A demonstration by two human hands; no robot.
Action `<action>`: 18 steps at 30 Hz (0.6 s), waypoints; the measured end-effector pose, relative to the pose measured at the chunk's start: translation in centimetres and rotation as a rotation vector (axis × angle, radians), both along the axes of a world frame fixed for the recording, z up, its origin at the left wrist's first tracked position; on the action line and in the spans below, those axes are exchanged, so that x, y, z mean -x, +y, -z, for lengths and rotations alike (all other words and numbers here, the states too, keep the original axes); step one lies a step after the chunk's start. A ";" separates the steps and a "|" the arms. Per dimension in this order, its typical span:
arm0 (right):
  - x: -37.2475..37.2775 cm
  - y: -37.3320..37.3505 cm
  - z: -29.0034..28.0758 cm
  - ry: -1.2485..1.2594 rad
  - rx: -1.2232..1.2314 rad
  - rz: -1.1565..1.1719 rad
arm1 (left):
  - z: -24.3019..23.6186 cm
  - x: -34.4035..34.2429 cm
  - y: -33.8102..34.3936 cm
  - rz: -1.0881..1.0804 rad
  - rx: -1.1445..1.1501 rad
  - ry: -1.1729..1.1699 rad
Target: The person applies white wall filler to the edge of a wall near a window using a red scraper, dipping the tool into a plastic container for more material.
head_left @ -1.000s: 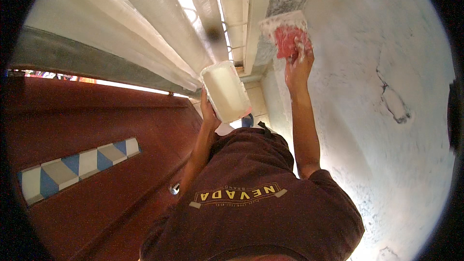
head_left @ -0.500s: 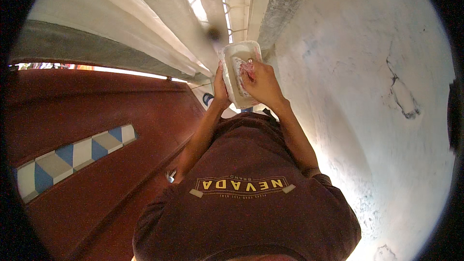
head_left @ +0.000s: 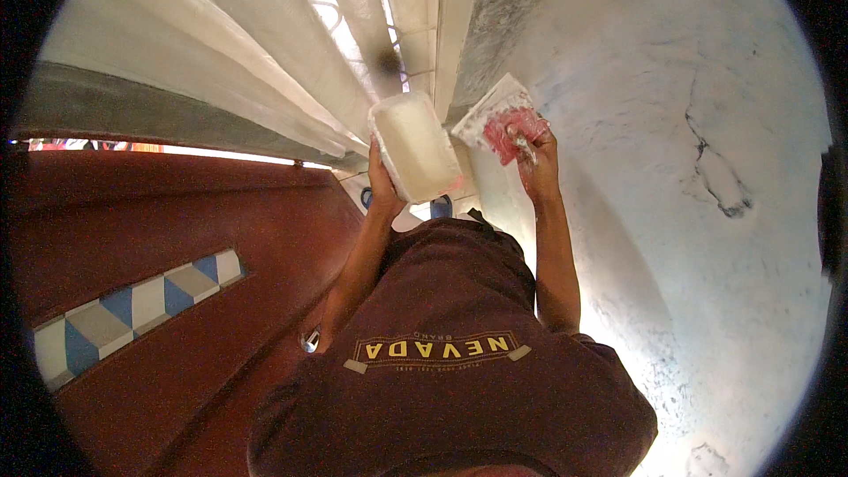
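Observation:
A rectangular whitish tub (head_left: 443, 137) with a pale creamy layer inside is held out in front of my body. My left hand (head_left: 382, 178) grips its left side, thumb along the edge. To the right of the tub, my right hand (head_left: 541, 166) is closed round a putty-smeared scraper (head_left: 512, 124) with a broad whitish blade and a reddish-pink part by the fingers. The blade is apart from the tub and near the wall (head_left: 636, 141); whether it touches the wall I cannot tell.
The pale wall on my right has a dark crack (head_left: 707, 159). A brownish-red panel (head_left: 177, 212) with a blue, white and grey tile strip (head_left: 137, 309) stands on my left. Long whitish curtain-like folds (head_left: 221, 44) hang ahead. A blue sandal (head_left: 441, 207) shows below the tub.
My right hand has lifted the scraper out of the tub and moved right, toward the wall. The tub, still in my left hand, has shifted slightly left and its inside now shows fully.

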State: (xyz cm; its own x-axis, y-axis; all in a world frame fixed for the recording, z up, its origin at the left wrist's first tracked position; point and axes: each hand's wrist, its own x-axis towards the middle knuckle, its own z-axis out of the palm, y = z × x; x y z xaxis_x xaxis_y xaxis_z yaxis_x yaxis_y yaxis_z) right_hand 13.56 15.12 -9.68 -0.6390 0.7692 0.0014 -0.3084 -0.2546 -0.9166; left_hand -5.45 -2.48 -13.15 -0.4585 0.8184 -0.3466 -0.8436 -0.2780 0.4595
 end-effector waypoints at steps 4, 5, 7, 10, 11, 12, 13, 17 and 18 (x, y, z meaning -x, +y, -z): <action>1.7 4.0 2.5 -0.091 -0.117 0.144 | 1.6 0.8 -1.3 -0.059 0.046 0.037; 2.3 5.8 4.7 -0.097 -0.266 0.161 | 1.7 0.9 -1.2 -0.080 0.022 0.056; 3.6 9.3 9.8 -0.170 -0.321 0.261 | 2.1 1.0 -0.6 -0.083 -0.017 0.073; 7.3 9.9 10.5 -0.334 -0.462 0.297 | 2.7 2.1 -1.5 -0.131 -0.093 -0.002; 8.2 10.1 10.4 -0.444 -0.570 0.266 | 1.7 2.1 -1.7 -0.119 -0.016 0.037; 8.3 11.7 11.0 -0.446 -0.578 0.283 | 0.9 1.9 -1.2 -0.092 0.045 0.073; 8.3 13.5 11.6 -0.555 -0.671 0.354 | 0.6 1.6 -0.6 -0.076 0.032 0.072; 10.9 13.0 9.1 -0.566 -0.726 0.295 | 0.9 2.0 -2.1 -0.164 0.114 0.100; 10.8 13.8 9.7 -0.569 -0.732 0.302 | 1.0 1.8 -1.8 -0.160 0.118 0.097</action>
State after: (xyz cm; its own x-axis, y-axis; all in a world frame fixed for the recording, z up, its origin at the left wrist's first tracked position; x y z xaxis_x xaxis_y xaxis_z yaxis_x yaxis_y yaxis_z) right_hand 2.80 28.91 -19.36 -0.4677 0.8327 0.2965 0.2704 0.4542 -0.8489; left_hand -7.28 -4.30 -14.16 -0.6155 0.6887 -0.3832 -0.7430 -0.3448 0.5737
